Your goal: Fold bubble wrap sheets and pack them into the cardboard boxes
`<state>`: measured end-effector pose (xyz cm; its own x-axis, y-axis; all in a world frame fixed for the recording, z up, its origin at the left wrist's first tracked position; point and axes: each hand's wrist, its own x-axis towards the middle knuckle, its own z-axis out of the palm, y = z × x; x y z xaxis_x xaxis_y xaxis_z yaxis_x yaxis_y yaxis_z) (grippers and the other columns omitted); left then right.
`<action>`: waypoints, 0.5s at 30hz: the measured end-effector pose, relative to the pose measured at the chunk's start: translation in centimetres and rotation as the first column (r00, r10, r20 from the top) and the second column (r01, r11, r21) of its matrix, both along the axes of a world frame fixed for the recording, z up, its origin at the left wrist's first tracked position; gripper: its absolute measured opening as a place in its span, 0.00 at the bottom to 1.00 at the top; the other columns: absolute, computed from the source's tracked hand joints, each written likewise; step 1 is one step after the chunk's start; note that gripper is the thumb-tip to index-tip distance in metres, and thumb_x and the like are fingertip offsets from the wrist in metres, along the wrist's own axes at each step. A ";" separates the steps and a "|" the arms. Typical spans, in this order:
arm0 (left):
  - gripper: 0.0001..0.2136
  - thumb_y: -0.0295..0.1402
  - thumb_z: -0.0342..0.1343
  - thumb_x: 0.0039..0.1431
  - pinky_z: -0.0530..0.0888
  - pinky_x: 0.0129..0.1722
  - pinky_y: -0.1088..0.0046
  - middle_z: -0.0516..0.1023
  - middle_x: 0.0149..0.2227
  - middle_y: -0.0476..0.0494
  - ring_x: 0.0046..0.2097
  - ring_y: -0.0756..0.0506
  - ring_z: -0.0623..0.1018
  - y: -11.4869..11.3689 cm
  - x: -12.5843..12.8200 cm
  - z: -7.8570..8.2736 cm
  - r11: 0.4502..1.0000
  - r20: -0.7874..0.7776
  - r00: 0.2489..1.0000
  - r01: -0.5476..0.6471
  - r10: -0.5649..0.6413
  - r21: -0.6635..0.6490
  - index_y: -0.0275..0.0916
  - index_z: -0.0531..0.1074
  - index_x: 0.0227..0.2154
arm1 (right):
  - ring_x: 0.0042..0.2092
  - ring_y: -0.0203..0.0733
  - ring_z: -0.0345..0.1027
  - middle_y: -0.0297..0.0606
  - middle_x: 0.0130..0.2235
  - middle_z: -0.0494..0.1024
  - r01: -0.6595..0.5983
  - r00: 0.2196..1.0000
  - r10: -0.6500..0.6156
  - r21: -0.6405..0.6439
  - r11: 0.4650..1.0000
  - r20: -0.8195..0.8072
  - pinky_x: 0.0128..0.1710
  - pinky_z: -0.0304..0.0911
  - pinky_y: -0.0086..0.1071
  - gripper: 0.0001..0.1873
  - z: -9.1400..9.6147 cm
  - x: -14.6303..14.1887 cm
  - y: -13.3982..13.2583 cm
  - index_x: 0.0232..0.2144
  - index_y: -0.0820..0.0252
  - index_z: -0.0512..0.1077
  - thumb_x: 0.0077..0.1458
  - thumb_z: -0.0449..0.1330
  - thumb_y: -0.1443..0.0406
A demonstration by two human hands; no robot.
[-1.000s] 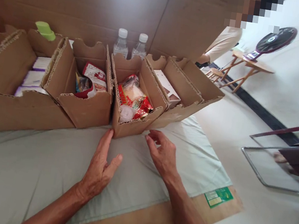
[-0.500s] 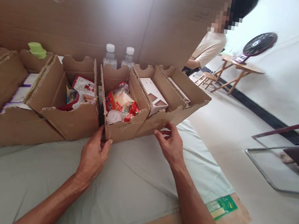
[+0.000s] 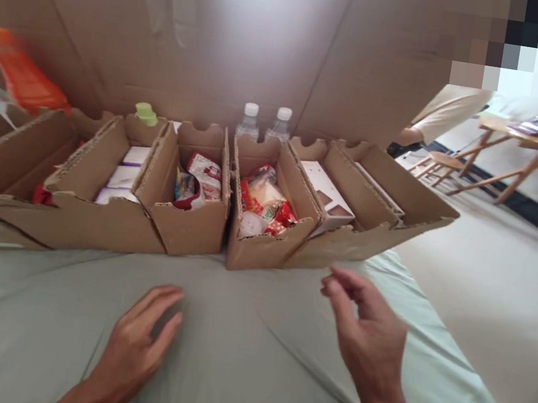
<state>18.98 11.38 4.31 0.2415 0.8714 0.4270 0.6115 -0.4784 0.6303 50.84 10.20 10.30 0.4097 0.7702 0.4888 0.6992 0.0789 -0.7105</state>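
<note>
A row of open cardboard boxes stands on a grey-green cloth (image 3: 236,351). The middle box (image 3: 261,251) holds red and clear snack packets (image 3: 264,201). The box to its left (image 3: 189,223) holds more packets. My left hand (image 3: 139,340) rests low on the cloth in front of these boxes, fingers loosely spread, holding nothing. My right hand (image 3: 365,330) hovers over the cloth a little in front of the boxes on the right, fingers loosely curled and apart, empty. The box at the right (image 3: 330,200) holds a white and brown carton.
Two water bottles (image 3: 263,123) stand behind the boxes against a tall cardboard wall (image 3: 233,34). Boxes at the left hold white packs (image 3: 121,176) and a green cap (image 3: 146,114). Another person (image 3: 444,113) sits at the right rear near a wooden table (image 3: 535,143).
Both my hands have let go of the middle box and drawn back toward me over the cloth. The view has shifted so more boxes show at the left.
</note>
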 end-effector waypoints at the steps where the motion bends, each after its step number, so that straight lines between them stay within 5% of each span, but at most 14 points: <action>1: 0.10 0.33 0.55 0.64 0.81 0.46 0.71 0.83 0.45 0.46 0.46 0.45 0.84 -1.0 -1.8 -0.2 0.999 -0.029 0.999 -0.021 0.022 0.034 0.47 0.77 0.46 | 0.33 0.41 0.75 0.35 0.33 0.81 -0.123 0.992 0.123 -0.009 0.992 0.030 0.38 0.73 0.37 0.11 1.1 -1.9 -0.4 0.45 0.54 0.76 0.62 0.60 0.60; 4: 0.13 0.32 0.57 0.63 0.82 0.44 0.72 0.84 0.46 0.46 0.45 0.44 0.84 -3.6 -6.3 -1.8 0.997 -0.105 0.993 -0.043 0.050 0.068 0.49 0.76 0.49 | 0.32 0.36 0.74 0.32 0.35 0.80 -0.475 0.876 0.474 -0.019 0.880 0.085 0.37 0.72 0.30 0.22 4.4 -8.1 0.2 0.60 0.53 0.67 0.65 0.56 0.66; 6: 0.15 0.31 0.58 0.62 0.82 0.45 0.71 0.84 0.46 0.45 0.46 0.43 0.84 -4.7 -7.9 -3.0 0.996 -0.135 0.990 -0.024 0.035 0.089 0.49 0.75 0.50 | 0.31 0.35 0.74 0.33 0.38 0.81 -0.574 0.805 0.582 -0.098 0.813 0.110 0.37 0.71 0.30 0.30 6.1 -11.8 2.1 0.67 0.55 0.56 0.65 0.54 0.68; 8: 0.16 0.29 0.58 0.61 0.82 0.47 0.69 0.84 0.46 0.45 0.47 0.42 0.84 -5.3 -8.3 -3.9 0.991 -0.136 0.991 0.001 0.017 0.136 0.49 0.76 0.50 | 0.32 0.38 0.75 0.36 0.38 0.82 -0.544 0.793 0.581 -0.218 0.810 0.183 0.35 0.69 0.31 0.33 7.1 -14.4 4.8 0.69 0.59 0.53 0.64 0.54 0.69; 10: 0.16 0.28 0.59 0.59 0.82 0.49 0.67 0.84 0.46 0.44 0.48 0.41 0.83 -5.4 -8.0 -4.2 0.985 -0.107 0.994 0.009 0.010 0.173 0.48 0.77 0.49 | 0.33 0.43 0.77 0.39 0.38 0.83 -0.428 0.798 0.519 -0.316 0.847 0.308 0.34 0.67 0.32 0.28 7.5 -16.1 7.4 0.64 0.60 0.60 0.62 0.55 0.70; 13: 0.14 0.26 0.58 0.59 0.82 0.47 0.69 0.85 0.44 0.43 0.47 0.42 0.83 -5.1 -7.4 -3.7 0.981 -0.006 1.000 -0.022 0.024 0.192 0.46 0.78 0.47 | 0.37 0.48 0.79 0.42 0.39 0.84 -0.260 0.790 0.401 -0.339 0.904 0.464 0.32 0.65 0.32 0.13 7.6 -17.2 9.4 0.50 0.58 0.70 0.63 0.55 0.70; 15: 0.14 0.26 0.57 0.60 0.82 0.46 0.70 0.85 0.43 0.43 0.46 0.43 0.83 -5.0 -7.1 -3.3 0.978 0.060 0.998 -0.047 0.035 0.201 0.45 0.78 0.46 | 0.38 0.50 0.80 0.43 0.39 0.84 -0.181 0.791 0.338 -0.334 0.925 0.510 0.32 0.64 0.33 0.12 7.8 -17.5 9.6 0.50 0.58 0.70 0.65 0.55 0.70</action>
<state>11.89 6.38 1.04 0.1783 0.7741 0.6075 0.6001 -0.5748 0.5563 33.37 19.79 18.14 -0.1008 0.9352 0.3395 0.9541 0.1877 -0.2336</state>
